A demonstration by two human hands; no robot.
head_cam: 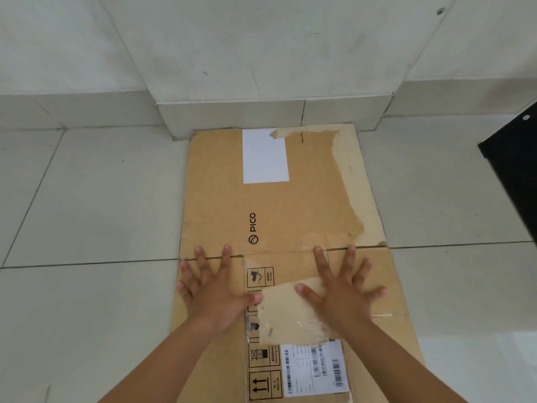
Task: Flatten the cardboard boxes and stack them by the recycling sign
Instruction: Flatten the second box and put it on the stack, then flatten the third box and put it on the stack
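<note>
A flattened brown cardboard box (305,205) lies on the pale tiled floor, its far edge against the base of a square pillar. It bears a PICO logo, a blank white label near the far end, torn patches and a shipping label near me. My left hand (215,289) presses flat on the box near its left edge, fingers spread across a fold line. My right hand (343,289) presses flat to the right of it, fingers also spread. No recycling sign is in view.
The tiled pillar base (232,114) stands right behind the box. A low tiled ledge (72,109) runs along the wall on both sides. A black object (514,170) juts in at the right edge. Floor tiles (96,199) stretch out on both sides.
</note>
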